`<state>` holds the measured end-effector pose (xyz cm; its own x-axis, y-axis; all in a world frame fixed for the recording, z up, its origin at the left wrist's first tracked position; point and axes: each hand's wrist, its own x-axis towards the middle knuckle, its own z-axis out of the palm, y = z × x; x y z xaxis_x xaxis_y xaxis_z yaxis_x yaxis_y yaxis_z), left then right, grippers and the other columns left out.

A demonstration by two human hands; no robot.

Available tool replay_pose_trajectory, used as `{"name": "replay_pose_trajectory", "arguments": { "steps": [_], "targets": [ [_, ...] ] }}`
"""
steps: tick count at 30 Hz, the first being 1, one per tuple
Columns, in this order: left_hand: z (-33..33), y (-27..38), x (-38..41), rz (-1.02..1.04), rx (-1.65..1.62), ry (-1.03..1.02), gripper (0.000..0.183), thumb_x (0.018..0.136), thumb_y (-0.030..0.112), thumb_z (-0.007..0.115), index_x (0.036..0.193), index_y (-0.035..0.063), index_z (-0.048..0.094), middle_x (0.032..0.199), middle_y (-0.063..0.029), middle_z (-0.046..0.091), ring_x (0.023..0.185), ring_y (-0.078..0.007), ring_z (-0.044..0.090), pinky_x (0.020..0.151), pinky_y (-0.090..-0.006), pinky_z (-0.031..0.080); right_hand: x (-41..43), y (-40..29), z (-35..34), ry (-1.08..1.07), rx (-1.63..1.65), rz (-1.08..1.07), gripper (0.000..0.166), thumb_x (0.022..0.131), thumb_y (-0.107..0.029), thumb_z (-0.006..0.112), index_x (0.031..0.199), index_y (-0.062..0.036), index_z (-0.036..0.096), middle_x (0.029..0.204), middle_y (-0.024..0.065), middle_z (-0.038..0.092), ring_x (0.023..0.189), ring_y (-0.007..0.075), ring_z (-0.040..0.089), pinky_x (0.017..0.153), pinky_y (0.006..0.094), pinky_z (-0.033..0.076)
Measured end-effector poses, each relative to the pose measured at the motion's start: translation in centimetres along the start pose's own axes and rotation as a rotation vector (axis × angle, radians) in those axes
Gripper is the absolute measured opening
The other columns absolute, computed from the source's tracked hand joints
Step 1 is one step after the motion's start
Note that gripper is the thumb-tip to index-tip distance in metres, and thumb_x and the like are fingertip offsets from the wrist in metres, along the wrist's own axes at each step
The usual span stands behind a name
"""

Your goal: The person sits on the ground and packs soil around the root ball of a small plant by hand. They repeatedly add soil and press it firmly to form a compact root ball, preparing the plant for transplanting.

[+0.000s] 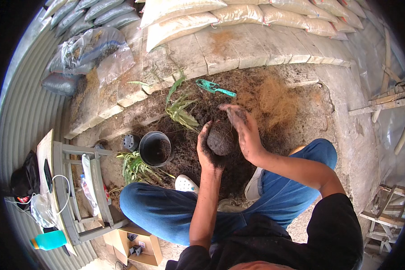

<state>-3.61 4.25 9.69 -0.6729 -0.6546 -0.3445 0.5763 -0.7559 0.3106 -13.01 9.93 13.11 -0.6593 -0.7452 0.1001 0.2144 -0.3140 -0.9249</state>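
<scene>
My left hand (208, 148), dark with soil, cups a round ball of soil and roots (220, 139). Just right of the ball my right hand (244, 130) is raised, palm turned towards it, fingers extended and holding nothing. A leafy plant (180, 111) with long, partly wilted leaves lies on the soil beyond my left hand. The turquoise hand trowel (213, 87) rests on the dark soil (185, 148) beyond both hands. Brown coconut-like fibre (278, 101) is heaped to the right. Left of my hands are a black plastic pot (155, 148) with some soil inside and a smaller upturned black pot (131, 142).
Cut green leaves (136, 168) lie near my left knee. A wooden stool (94, 189) and a cardboard box (145, 244) are at the left. Pale filled sacks (236, 15) stand on a concrete ledge (219, 50) at the back. A wooden rack (384, 216) stands far right.
</scene>
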Motion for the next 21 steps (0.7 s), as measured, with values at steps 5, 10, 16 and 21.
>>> {"name": "replay_pose_trajectory", "arguments": {
  "steps": [5,10,16,21],
  "targets": [
    [-0.1,-0.6,0.0,0.181,0.250,-0.069,0.042,0.089,0.029,0.059,0.125,0.0081,0.056,0.119,-0.0121,0.061,0.111,-0.0280,0.059,0.095,-0.0431,0.049,0.6,-1.1,0.0,0.264,0.342,0.777,0.035,0.096,-0.039,0.054,0.110,-0.0075,0.063,0.108,0.0081,0.066,0.100,0.0206,0.064,0.093,0.0365,0.050],
    [-0.9,-1.5,0.7,0.349,0.622,-0.111,0.052,0.087,0.021,0.062,0.135,0.0028,0.049,0.127,-0.0143,0.056,0.113,-0.0239,0.057,0.096,-0.0375,0.047,0.1,-1.2,-0.4,0.184,0.395,0.782,0.031,0.095,-0.035,0.054,0.108,-0.0085,0.064,0.101,0.0069,0.068,0.087,0.0205,0.067,0.080,0.0361,0.056],
    [-0.4,-0.6,0.9,0.303,0.521,-0.079,0.052,0.092,0.029,0.062,0.134,0.0008,0.048,0.128,-0.0146,0.054,0.117,-0.0241,0.054,0.102,-0.0390,0.042,0.6,-1.5,-0.2,0.222,0.455,0.582,0.030,0.097,-0.029,0.051,0.112,-0.0059,0.063,0.106,0.0067,0.067,0.097,0.0188,0.063,0.086,0.0368,0.053],
    [0.9,0.5,0.3,0.021,0.067,-0.019,0.051,0.096,0.045,0.046,0.131,0.0079,0.052,0.128,-0.0139,0.057,0.117,-0.0309,0.056,0.099,-0.0479,0.045,1.5,0.3,-1.9,-0.048,0.078,0.113,0.036,0.099,-0.030,0.051,0.118,-0.0013,0.059,0.114,0.0112,0.063,0.101,0.0170,0.061,0.097,0.0332,0.045]
  ]
}}
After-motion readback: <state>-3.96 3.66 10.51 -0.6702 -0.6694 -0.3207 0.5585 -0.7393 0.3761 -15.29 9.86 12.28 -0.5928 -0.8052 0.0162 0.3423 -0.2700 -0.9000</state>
